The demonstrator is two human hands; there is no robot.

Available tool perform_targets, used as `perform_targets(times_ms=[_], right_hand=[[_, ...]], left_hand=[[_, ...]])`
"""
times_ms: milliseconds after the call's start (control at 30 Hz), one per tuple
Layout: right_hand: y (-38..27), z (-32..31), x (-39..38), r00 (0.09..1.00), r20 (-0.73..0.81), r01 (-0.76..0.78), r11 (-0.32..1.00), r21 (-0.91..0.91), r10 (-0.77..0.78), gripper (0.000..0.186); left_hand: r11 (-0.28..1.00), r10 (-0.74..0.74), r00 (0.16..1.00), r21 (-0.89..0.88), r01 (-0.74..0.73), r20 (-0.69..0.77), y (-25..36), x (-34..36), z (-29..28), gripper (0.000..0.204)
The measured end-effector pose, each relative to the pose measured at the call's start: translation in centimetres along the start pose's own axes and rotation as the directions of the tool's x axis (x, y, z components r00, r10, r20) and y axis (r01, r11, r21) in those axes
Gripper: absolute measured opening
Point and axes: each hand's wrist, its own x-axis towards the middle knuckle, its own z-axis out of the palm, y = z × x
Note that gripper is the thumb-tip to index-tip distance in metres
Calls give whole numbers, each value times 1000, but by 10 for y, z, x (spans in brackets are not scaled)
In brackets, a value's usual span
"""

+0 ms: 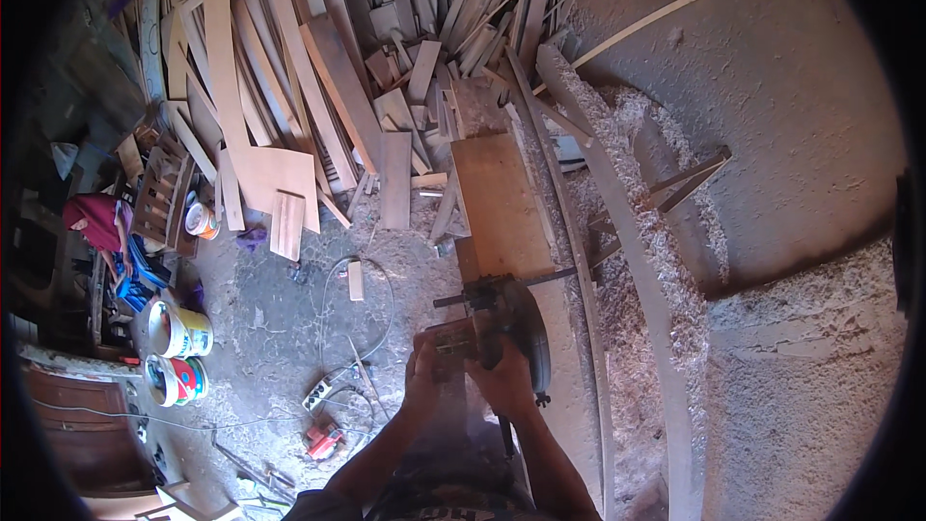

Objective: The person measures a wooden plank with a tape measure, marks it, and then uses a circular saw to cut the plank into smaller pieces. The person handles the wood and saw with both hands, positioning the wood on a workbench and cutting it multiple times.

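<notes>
The reddish-brown block (449, 336) sits at the near centre, right in front of the person, just left of the dark round-bodied machine (526, 328). The left hand (422, 378) is at the block's near left edge, its fingers close together along that side; whether they close around it I cannot tell. The right hand (503, 381) lies against the machine's near side, thumb toward the block, the other fingertips too dark to read. The block looks stiff and fairly light, dusty enough to slip a little — best held flat by its left edge. The machine seems heavy and rigid — something to steady by its near side, clear of the rounded right rim.
</notes>
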Motion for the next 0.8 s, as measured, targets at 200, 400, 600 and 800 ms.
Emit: perform_targets(times_ms=[200,400,600,800], right_hand=[[-9,11,38,1000,13,12,1000,15,-12,48],[-22,16,82,1000,16,5,999,49,-6,46],[-43,25,123,997,34,-67,998,22,66,45],[-60,32,167,995,47,-86,996,-4,86,46]], left_hand=[[997,37,999,-72,-36,9,-5,43,-18,39],[998,28,999,-50,-29,-29,32,78,-3,44],[995,63,997,-70,-67,-53,56,118,-2,46],[989,95,994,-107,-100,-55,71,161,-5,46]])
